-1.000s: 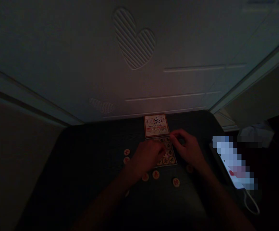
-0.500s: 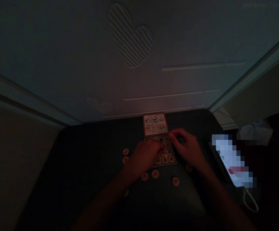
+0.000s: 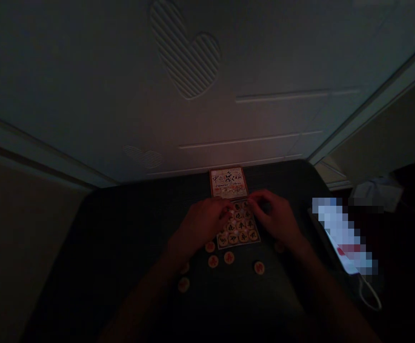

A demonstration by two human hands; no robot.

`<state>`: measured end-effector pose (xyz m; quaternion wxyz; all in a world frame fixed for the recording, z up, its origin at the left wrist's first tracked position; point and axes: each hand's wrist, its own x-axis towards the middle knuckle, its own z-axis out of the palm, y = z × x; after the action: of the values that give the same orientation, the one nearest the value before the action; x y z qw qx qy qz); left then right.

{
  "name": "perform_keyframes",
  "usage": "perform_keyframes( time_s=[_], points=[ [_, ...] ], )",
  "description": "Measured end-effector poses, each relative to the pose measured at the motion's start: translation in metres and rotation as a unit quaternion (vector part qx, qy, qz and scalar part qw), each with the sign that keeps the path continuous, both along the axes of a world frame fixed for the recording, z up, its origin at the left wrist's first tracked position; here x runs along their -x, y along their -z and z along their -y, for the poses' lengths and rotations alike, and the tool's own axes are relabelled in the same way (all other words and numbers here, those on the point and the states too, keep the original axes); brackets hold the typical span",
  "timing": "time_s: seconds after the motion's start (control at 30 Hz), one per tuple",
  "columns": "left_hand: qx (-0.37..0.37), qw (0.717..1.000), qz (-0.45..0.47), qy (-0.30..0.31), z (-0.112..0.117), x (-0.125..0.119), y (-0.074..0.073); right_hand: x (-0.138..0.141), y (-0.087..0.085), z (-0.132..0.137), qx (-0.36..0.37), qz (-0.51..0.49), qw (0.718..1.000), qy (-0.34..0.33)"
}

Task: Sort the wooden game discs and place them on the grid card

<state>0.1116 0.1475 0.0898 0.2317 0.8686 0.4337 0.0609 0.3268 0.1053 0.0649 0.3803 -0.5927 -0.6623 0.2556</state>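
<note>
Rows of round Chinese chess pieces with dark characters (image 3: 241,225) fill much of a shallow tray (image 3: 239,246) on the dark table. My left hand (image 3: 207,219) reaches over the tray's upper left part, its fingers curled together; whatever they pinch is hidden. At the tray's upper right corner, my right hand (image 3: 277,214) has thumb and forefinger closed on the edge. Just behind the tray lies the Chinese chess box lid (image 3: 229,183). Red-marked pieces lie loose in front, among them one chess piece (image 3: 229,257) and another chess piece (image 3: 259,267).
A lit phone-like device (image 3: 346,238), partly blurred out, lies at the right with a white cable (image 3: 368,295). Behind the dark table (image 3: 132,228) rises a pale panel with heart reliefs (image 3: 187,55). A whitish bag-like thing (image 3: 375,193) lies farther right. The light is dim.
My left hand has shifted left and slightly up over the tray, uncovering more dark-marked pieces. My right hand stays at the tray's corner. The whole view has shifted slightly.
</note>
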Motion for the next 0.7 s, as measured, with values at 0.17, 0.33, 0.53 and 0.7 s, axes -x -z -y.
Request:
perform_keyframes(
  time_s=[0.17,0.33,0.53,0.7],
  points=[
    [-0.002,1.000,-0.026,0.010,0.004,-0.005,0.002,-0.001,0.011,-0.003,0.007,0.086,0.996,-0.037],
    [-0.005,0.999,-0.034,0.007,0.006,-0.007,0.003,-0.002,0.014,-0.002,0.015,0.103,0.993,-0.061],
    [-0.006,0.999,-0.038,-0.007,0.003,-0.003,-0.001,0.000,0.016,0.001,0.039,0.094,0.988,-0.118],
    [-0.006,0.998,-0.067,-0.014,0.000,0.003,-0.002,0.002,0.017,0.003,0.057,0.114,0.982,-0.137]
  ],
)
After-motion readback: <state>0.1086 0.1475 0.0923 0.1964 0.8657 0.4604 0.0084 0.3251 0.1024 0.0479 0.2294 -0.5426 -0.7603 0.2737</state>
